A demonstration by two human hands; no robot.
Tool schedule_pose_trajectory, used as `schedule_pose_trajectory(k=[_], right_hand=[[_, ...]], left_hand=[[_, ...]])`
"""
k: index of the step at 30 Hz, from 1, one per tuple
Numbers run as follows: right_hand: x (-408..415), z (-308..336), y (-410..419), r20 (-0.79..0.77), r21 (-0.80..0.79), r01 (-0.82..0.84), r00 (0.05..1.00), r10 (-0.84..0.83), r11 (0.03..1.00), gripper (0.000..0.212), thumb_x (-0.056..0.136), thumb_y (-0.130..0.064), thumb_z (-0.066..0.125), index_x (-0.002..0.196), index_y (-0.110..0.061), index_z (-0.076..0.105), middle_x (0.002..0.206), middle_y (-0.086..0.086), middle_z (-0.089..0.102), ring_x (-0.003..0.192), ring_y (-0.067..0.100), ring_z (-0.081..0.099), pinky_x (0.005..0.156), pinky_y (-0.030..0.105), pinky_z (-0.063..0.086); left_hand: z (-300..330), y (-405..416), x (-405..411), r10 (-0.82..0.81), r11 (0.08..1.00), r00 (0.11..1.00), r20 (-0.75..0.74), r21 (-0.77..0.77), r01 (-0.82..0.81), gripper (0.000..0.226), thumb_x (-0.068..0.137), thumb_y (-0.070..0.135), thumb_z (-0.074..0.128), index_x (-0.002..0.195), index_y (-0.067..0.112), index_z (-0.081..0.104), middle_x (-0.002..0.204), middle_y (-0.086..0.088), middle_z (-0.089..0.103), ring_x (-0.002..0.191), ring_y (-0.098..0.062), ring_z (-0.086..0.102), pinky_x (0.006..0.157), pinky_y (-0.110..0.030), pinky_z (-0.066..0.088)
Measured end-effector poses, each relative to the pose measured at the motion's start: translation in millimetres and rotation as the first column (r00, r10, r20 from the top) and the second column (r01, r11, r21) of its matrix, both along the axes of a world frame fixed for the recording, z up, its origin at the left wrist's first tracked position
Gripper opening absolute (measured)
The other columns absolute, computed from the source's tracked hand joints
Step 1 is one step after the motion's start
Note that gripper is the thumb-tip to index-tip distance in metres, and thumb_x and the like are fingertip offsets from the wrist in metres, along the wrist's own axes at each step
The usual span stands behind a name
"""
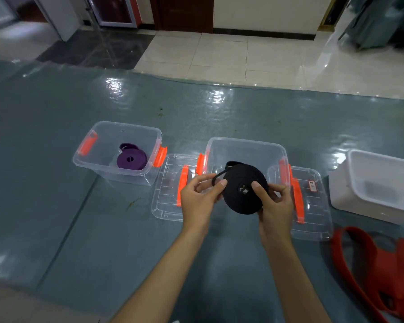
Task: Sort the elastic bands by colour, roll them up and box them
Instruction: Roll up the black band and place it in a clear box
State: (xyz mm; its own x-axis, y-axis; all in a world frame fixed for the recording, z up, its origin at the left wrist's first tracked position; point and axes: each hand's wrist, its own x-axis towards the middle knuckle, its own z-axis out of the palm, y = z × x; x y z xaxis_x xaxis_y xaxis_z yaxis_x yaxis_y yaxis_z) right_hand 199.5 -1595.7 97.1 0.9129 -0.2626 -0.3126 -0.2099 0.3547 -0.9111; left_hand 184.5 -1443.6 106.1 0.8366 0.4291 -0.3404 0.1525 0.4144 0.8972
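Note:
A rolled black elastic band (240,195) is held upright in front of the middle clear box (247,148). My right hand (274,203) grips the roll from its right side, thumb near the hole at its centre. My left hand (200,198) pinches the band's loose end at the roll's upper left. A rolled purple band (131,159) lies in the left clear box (96,157). Loose red bands (383,264) lie on the mat at the lower right.
Two clear lids with orange handles lie flat, one (170,187) between the boxes and one (313,206) right of the middle box. A white tub (378,185) stands at the far right. Everything sits on a glossy grey-green mat (79,229); tiled floor lies beyond.

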Motion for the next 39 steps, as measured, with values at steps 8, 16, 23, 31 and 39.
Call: schedule_pose_trajectory(k=[8,16,23,31,39], right_hand=[[68,-18,-30,-0.086,-0.314,-0.116,0.992,0.094,0.942,0.018,0.088,-0.009,0.084,0.094,0.001,0.070,0.097,0.018,0.076,0.095,0.031,0.077,0.080,0.040,0.066],[137,-65,-44,-0.379,-0.588,-0.477,0.876,0.299,0.653,0.039,0.089,-0.011,0.081,0.126,-0.008,0.067,0.101,0.016,0.076,0.088,0.031,0.076,0.088,0.055,0.062],[173,-102,-45,-0.533,-0.596,-0.662,0.750,0.392,0.455,0.034,0.095,-0.016,0.073,0.128,-0.010,0.070,0.101,0.008,0.072,0.091,0.026,0.069,0.076,0.030,0.049],[184,-119,-41,-0.602,-0.546,-0.741,0.672,0.432,0.391,0.036,0.097,-0.017,0.069,0.133,-0.014,0.066,0.105,0.007,0.069,0.094,0.024,0.062,0.081,0.032,0.047],[173,-84,-39,-0.501,-0.713,-0.650,0.735,0.458,0.264,0.034,0.098,-0.019,0.068,0.131,-0.014,0.065,0.121,0.013,0.069,0.108,0.028,0.065,0.091,0.038,0.054]], left_hand=[[-24,-5,91,-0.063,0.903,0.995,-0.073,0.421,0.088,0.024,0.079,0.021,0.090,0.101,0.019,0.079,0.099,0.003,0.078,0.093,-0.008,0.073,0.080,-0.021,0.056],[-82,-21,157,-0.080,0.778,0.953,-0.291,0.580,0.243,0.021,0.083,0.008,0.085,0.102,0.004,0.077,0.100,-0.008,0.076,0.091,-0.021,0.070,0.077,-0.019,0.050],[-121,-30,193,-0.109,0.745,0.879,-0.465,0.547,0.382,0.026,0.086,0.006,0.083,0.110,0.001,0.075,0.109,-0.014,0.075,0.102,-0.027,0.071,0.086,-0.028,0.052],[-139,-28,210,-0.117,0.653,0.816,-0.565,0.576,0.492,0.029,0.087,0.013,0.084,0.112,0.004,0.074,0.111,-0.012,0.075,0.104,-0.026,0.071,0.085,-0.026,0.049],[-111,-19,199,-0.201,0.464,0.771,-0.604,0.635,0.618,0.040,0.096,0.021,0.074,0.133,0.009,0.064,0.122,-0.012,0.071,0.114,-0.029,0.067,0.097,-0.038,0.053]])
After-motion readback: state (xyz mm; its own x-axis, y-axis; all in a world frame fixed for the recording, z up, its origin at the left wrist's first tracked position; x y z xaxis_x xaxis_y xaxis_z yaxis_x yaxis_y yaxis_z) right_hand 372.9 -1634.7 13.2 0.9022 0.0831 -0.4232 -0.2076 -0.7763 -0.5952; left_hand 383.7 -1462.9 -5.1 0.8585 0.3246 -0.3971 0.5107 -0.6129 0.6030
